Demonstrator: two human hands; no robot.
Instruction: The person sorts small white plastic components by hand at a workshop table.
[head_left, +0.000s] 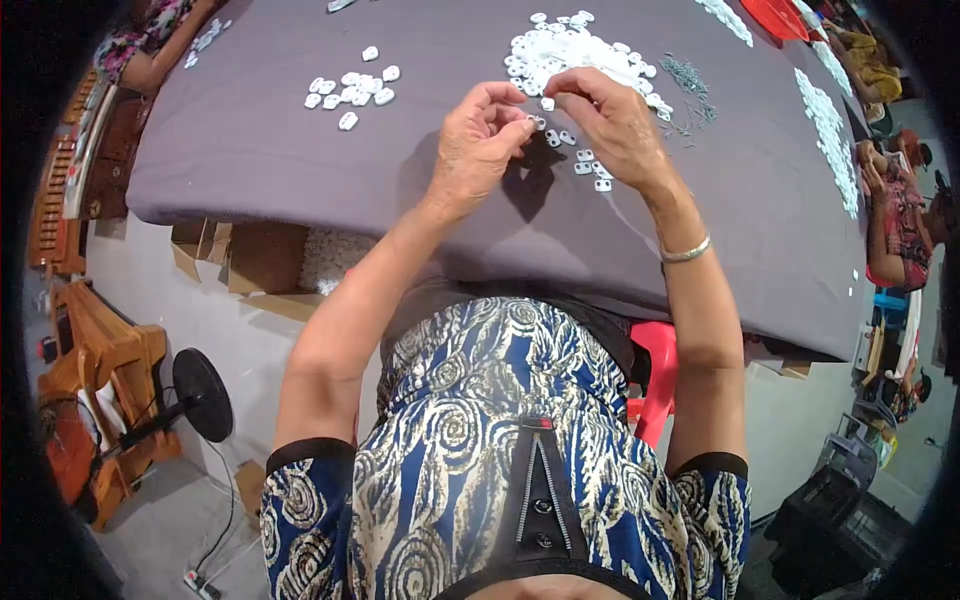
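My left hand [478, 145] is raised over the grey cloth-covered table, thumb and fingertips pinching a small white plastic piece [540, 123] with holes. Close to its right, my right hand [618, 128] has its thumb and forefinger together; whatever is between them is too small to make out. Just beyond the hands lies a heap of white plastic pieces [570, 48]. Several loose two-holed pieces [585, 168] are scattered beneath my right hand. Small grey screws [692, 85] lie spread to the right of the heap.
A separate group of white pieces [352, 92] sits on the table's left side. More white pieces [828, 140] line the right edge, near other people. A red basin [775, 18] stands far right. Below the table's left side is an open cardboard box [265, 258]; a black fan [203, 395] stands left.
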